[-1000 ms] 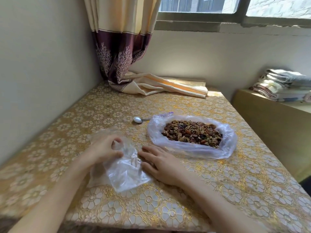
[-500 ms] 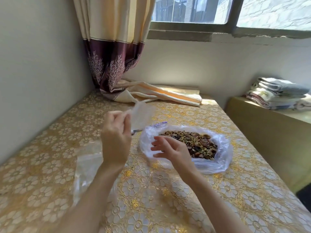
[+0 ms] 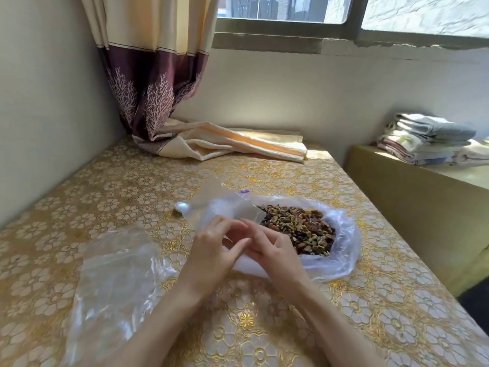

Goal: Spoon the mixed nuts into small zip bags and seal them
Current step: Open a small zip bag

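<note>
Clear zip bag (image 3: pixel 219 205) pinched by left hand (image 3: pixel 211 250) & right hand (image 3: pixel 272 247), near table (image 3: pixel 344 300) centre.

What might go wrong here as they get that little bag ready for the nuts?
Both hands, left hand and right hand, work the small bag right over the open bag of nuts, so a slip might scatter nuts. The spoon lies partly hidden behind the small bag, awkward to reach. The spare bags near the table edge might slide off.
</note>
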The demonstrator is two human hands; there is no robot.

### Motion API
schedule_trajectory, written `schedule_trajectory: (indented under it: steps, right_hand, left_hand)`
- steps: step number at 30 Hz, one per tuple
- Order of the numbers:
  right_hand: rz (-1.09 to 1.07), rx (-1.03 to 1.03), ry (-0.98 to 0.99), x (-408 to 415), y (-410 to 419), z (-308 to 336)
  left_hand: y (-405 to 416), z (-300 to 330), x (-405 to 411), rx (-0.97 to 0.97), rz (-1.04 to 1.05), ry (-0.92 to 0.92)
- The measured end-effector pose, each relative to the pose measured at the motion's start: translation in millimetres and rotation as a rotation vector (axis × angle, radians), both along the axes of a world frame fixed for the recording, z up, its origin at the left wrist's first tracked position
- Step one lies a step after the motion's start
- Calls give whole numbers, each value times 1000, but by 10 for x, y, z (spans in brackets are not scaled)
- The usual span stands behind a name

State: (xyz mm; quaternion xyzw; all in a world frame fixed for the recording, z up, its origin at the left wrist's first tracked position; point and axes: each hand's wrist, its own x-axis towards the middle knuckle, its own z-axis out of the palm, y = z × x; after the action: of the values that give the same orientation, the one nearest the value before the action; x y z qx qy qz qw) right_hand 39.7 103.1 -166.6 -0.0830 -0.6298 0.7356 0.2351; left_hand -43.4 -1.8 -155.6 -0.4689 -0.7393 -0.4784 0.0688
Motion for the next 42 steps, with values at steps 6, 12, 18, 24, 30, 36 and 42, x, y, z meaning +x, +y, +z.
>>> schedule_trajectory:
  steps: [6,12,18,24,30,36,42]
  right_hand:
    - [21,6,14,23,-65,30]
    - [-37,29,41,66,-87,43]
    - [-155,166,-3,60,-62,18]
    - [-266,352,-39,53,-78,-12]
    - [-339,605,-53,38,-101,-30]
    - [-322,677,-52,43,-94,-23]
    - [-281,647,-5,67,-80,11]
  left_hand:
    - [-17,3,62,38,76,34]
    - [-26,17,110,38,91,13]
    - [-53,25,115,-18,98,99]
    - [-65,35,146,-31,121,130]
    - [-69,63,126,-26,92,-5]
    - [-98,107,63,-20,45,-235]
    - [-142,166,-36,0,-12,-454]
